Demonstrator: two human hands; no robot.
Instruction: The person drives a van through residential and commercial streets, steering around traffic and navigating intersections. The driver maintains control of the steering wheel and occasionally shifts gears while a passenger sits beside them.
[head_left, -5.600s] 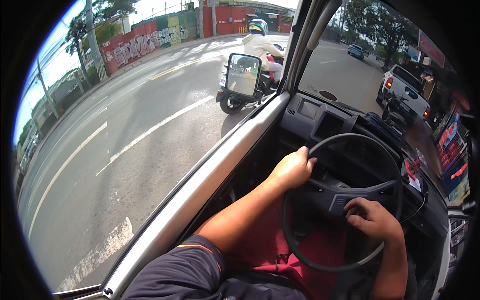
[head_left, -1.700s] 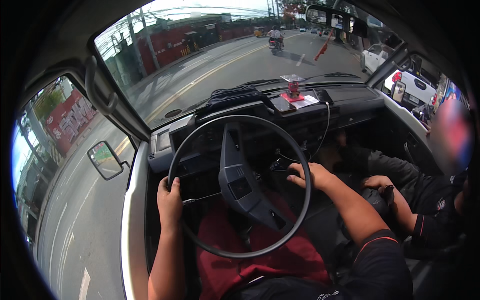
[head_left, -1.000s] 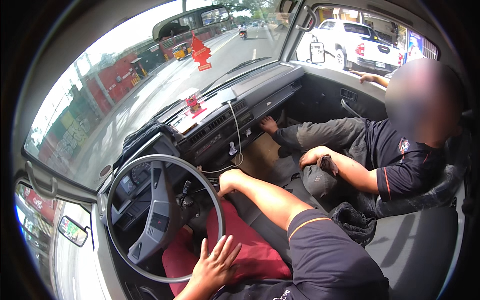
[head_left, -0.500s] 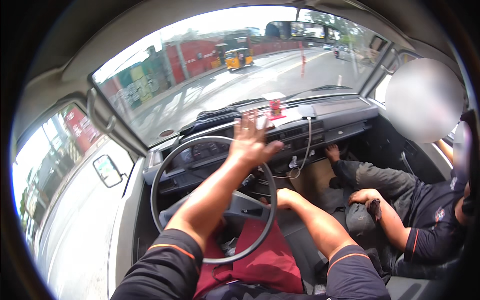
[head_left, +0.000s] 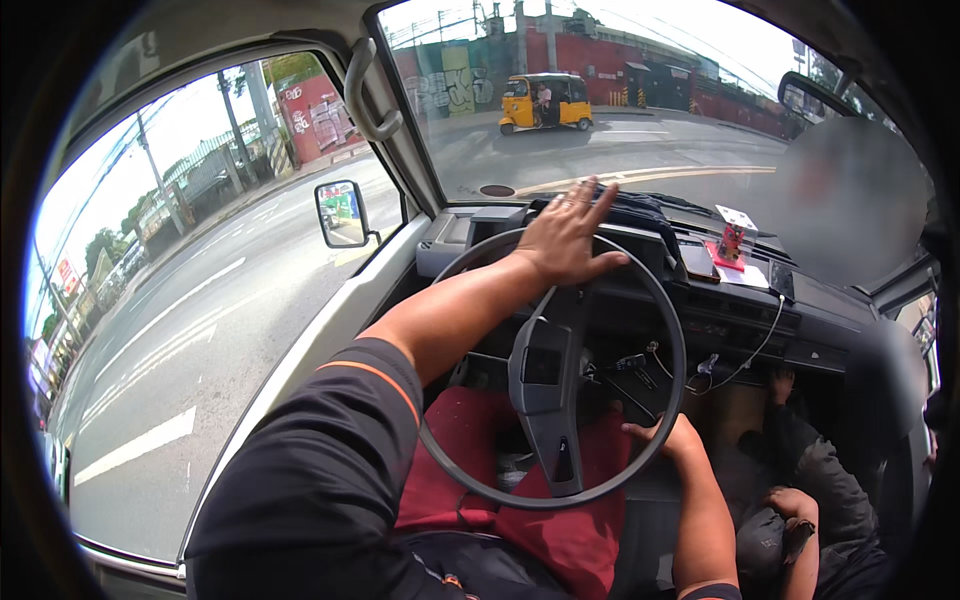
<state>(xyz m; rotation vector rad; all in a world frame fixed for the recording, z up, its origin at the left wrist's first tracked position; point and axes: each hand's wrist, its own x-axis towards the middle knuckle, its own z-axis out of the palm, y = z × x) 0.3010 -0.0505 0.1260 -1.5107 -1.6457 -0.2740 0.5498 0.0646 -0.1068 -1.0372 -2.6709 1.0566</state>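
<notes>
Two bare hands are placed at a dark steering wheel (head_left: 545, 370), which stands above the person's dark red trousers (head_left: 575, 535). The right hand (head_left: 677, 440) sits at the lower right of the wheel, thumb extended inward; its fingers are largely hidden, so whether they close on the wheel cannot be told. The left hand (head_left: 570, 237) lies over the top of the wheel, fingers spread and directed forward (back of the hand facing the camera). Beyond the wheel, the dashboard (head_left: 735, 315) carries a red stand (head_left: 727, 256); a white cable (head_left: 765, 345) hangs across its front. Outside, a yellow three-wheeler (head_left: 568, 105) appears side-on before a red wall (head_left: 605, 72).
</notes>
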